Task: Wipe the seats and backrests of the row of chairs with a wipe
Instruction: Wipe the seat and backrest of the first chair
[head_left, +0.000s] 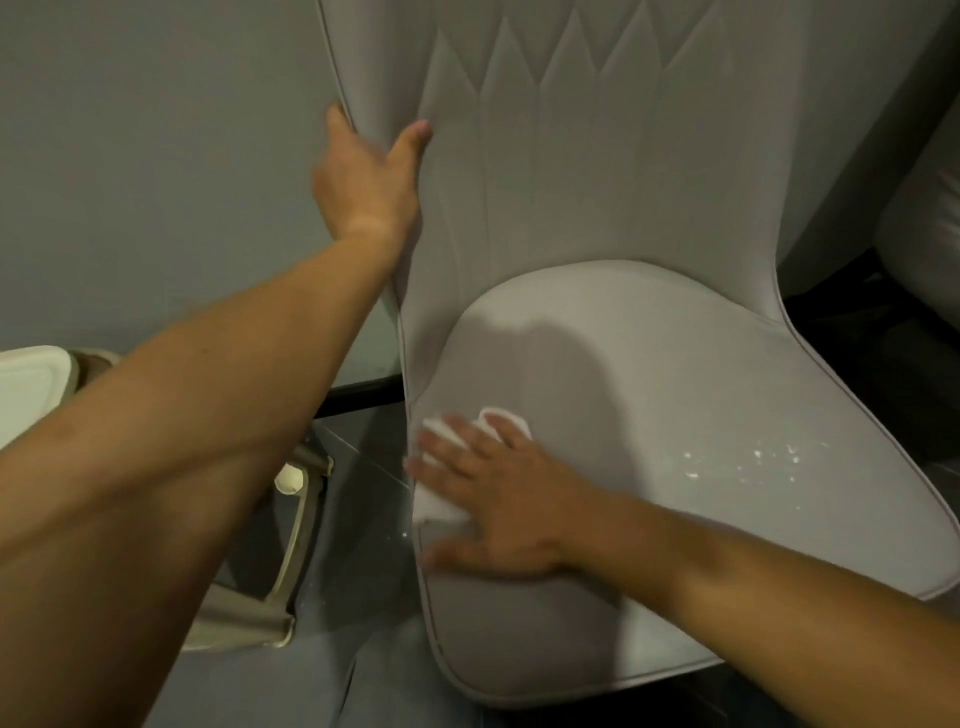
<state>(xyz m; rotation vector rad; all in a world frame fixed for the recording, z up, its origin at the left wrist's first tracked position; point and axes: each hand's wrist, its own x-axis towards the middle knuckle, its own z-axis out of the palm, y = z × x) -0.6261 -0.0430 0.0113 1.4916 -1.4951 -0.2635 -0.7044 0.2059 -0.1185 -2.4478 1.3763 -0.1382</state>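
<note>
Wipe: white crumpled wipe (441, 506) lies on the left front part of the seat, pinned flat under my right hand; bits of it show above my fingertips and below my little finger, close to the seat's left edge.
Right hand: my right hand (498, 499) rests palm down with fingers straight and spread, pressing the wipe against the cushion rather than curling round it.
Left hand: my left hand (369, 182) grips the left edge of the backrest, thumb on the front face, the other fingers wrapped behind the piping where I cannot see them.
Chair: pale grey upholstered chair with a rounded seat cushion (675, 395) and a tall backrest (571, 156) stitched in pointed vertical panels; the two hands sit well apart, one high on the backrest, one low on the seat.
Specks: small white flecks (753, 460) are scattered on the seat to the right of my right hand, apart from the wipe.
Neighbour: second grey padded chair (919, 218) stands just beside on the right.
Left side: cream plastic frame (291, 545) sits on the dark floor below my left forearm.
</note>
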